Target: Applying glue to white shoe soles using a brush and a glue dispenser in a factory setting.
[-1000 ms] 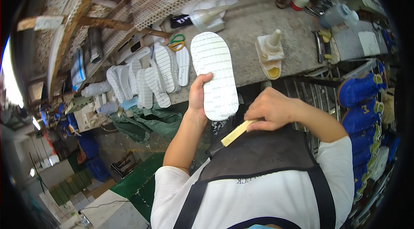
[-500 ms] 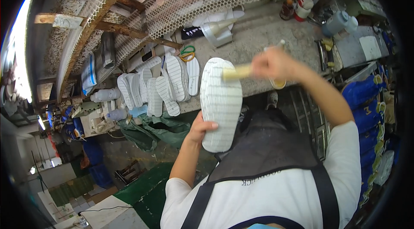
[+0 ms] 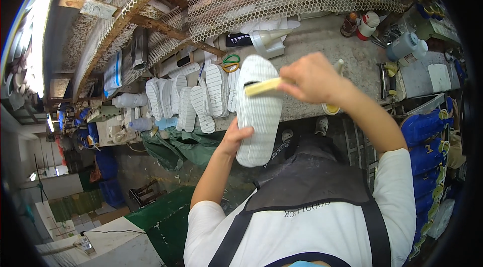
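Note:
My left hand (image 3: 234, 137) grips a white ribbed shoe sole (image 3: 263, 128) near its lower end, thumb over the face. A second white edge shows along its left side, so it looks like two soles stacked. The sole is held up in front of the bench, tilted slightly. My right hand (image 3: 314, 80) is closed round a pale yellow wooden brush (image 3: 262, 87). The brush lies across the upper part of the sole, with a dark strip, seemingly bristles, at its tip. Whether the tip presses on the sole I cannot tell.
Several white soles (image 3: 217, 91) lie on the concrete bench (image 3: 314, 40), near green-and-orange-handled scissors (image 3: 231, 63). A grey cone-shaped piece (image 3: 266, 40), a red-and-white bottle (image 3: 369, 25), a grey bottle (image 3: 402, 46) and a hammer (image 3: 384, 81) stand or lie farther along. Blue bundles (image 3: 427, 151) are stacked at right.
My right hand and the brush have shifted; the brush tip has moved left and slightly down across the sole. The sole has turned a little, showing the second edge. The whole view has shifted slightly.

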A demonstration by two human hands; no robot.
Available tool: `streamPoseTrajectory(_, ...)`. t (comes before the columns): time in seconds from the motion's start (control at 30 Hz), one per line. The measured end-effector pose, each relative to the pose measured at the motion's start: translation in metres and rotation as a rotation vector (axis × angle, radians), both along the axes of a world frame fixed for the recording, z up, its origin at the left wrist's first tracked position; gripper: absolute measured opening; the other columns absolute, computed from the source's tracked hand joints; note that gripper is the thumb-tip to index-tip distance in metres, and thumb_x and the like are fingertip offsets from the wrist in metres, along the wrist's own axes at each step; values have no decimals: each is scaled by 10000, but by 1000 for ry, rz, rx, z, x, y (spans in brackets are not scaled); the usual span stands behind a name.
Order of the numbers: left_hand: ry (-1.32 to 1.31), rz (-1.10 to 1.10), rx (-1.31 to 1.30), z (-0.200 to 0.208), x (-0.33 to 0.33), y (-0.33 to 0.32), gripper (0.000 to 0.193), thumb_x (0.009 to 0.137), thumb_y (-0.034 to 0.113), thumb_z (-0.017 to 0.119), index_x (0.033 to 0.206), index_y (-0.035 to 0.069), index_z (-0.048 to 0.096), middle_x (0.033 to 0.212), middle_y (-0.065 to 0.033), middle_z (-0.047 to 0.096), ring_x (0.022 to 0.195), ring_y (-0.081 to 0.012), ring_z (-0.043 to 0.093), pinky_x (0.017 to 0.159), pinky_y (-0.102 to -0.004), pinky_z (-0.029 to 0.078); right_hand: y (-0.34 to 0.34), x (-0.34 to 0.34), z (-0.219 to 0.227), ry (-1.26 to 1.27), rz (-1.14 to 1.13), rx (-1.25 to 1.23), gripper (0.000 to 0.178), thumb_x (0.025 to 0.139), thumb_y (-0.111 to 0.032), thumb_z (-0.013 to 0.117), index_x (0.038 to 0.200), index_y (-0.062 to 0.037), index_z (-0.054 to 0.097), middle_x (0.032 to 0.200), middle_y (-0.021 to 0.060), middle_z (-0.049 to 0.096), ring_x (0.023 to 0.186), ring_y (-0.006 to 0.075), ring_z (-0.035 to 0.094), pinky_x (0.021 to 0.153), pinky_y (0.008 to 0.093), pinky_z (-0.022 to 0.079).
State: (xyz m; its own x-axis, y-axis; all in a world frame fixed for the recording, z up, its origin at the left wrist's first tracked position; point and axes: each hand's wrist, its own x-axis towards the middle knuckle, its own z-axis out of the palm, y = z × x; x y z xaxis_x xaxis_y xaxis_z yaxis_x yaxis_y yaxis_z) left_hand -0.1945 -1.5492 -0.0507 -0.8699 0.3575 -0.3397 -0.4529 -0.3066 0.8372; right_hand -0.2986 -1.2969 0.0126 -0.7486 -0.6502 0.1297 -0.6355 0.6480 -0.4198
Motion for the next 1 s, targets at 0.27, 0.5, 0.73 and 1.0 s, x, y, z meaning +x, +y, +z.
streamPoseTrajectory(0.27, -201, 409, 333, -11, -78, 57, 428, 867, 226, 473, 1213, -27, 467, 1090, -170, 598, 941, -286, 620, 824, -405, 513, 20, 93, -44, -129, -156, -511, 358, 706, -419, 718, 767, -80, 623, 599, 81, 591, 523, 246, 594, 485, 340, 455)
streamPoseTrajectory(0.5, 320, 448, 404, 33, -121, 158, 446, 891, 207, 483, 1269, -4, 374, 1170, -149, 522, 1044, -227, 550, 915, -360, 449, 54, 38, -19, 77, -578, -487, 595, 593, -500, 775, 909, -18, 628, 709, 136, 645, 635, 285, 649, 565, 361, 498)
streamPoseTrajectory(0.73, 522, 378, 397, 143, -193, 222, 452, 914, 338, 478, 1224, 15, 415, 1087, -125, 556, 960, -223, 587, 844, -356, 495, 94, -23, 86, 498, -591, -482, 526, 601, -475, 774, 850, -36, 626, 666, 121, 634, 560, 255, 634, 532, 338, 494)
streamPoseTrajectory(1.0, 632, 115, 277, 178, -265, 212, 414, 902, 252, 484, 1210, -15, 414, 1049, -155, 574, 869, -237, 629, 742, -385, 555, 112, -89, 141, 578, -895, -301, 627, 623, -604, 703, 786, -1, 650, 646, 136, 644, 581, 274, 649, 538, 347, 508)
